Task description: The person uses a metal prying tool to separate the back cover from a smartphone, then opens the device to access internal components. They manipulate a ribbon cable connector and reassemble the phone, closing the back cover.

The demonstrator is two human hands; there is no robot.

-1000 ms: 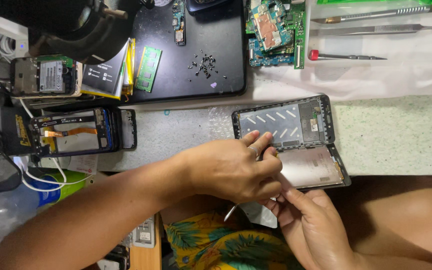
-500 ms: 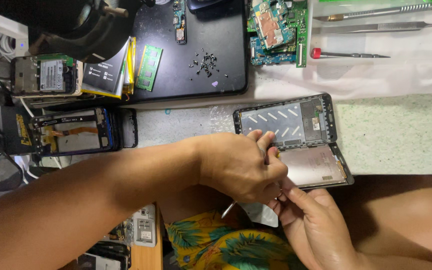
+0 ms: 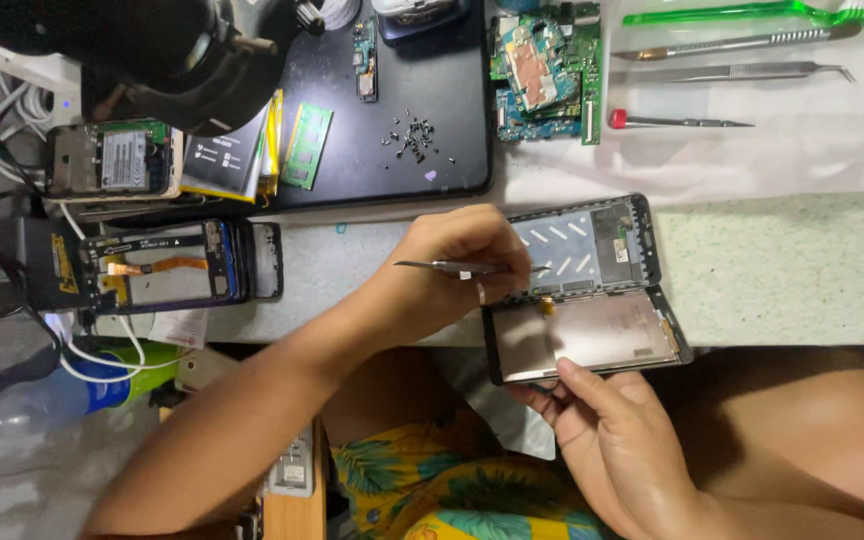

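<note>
An opened device lies at the table's near edge. Its back frame with a metal plate (image 3: 592,240) rests on the table, and its screen panel (image 3: 592,335) is folded toward me. My left hand (image 3: 452,275) reaches in from the lower left and pinches thin metal tweezers (image 3: 442,266), whose tips point right toward the frame, close to the hinge side. My right hand (image 3: 612,440) grips the near edge of the screen panel with thumb and fingertips.
A black mat (image 3: 452,170) at the back holds small screws (image 3: 412,138) and a green memory stick (image 3: 307,145). A circuit board (image 3: 547,70), a green brush (image 3: 752,14), spare tweezers (image 3: 732,72) and a red-tipped screwdriver (image 3: 672,122) lie back right. Another opened phone (image 3: 162,265) lies at left.
My left hand has turned so that the tweezers now show, pointing at the frame. The screen panel lies folded further open, with my right hand still on its near edge.
</note>
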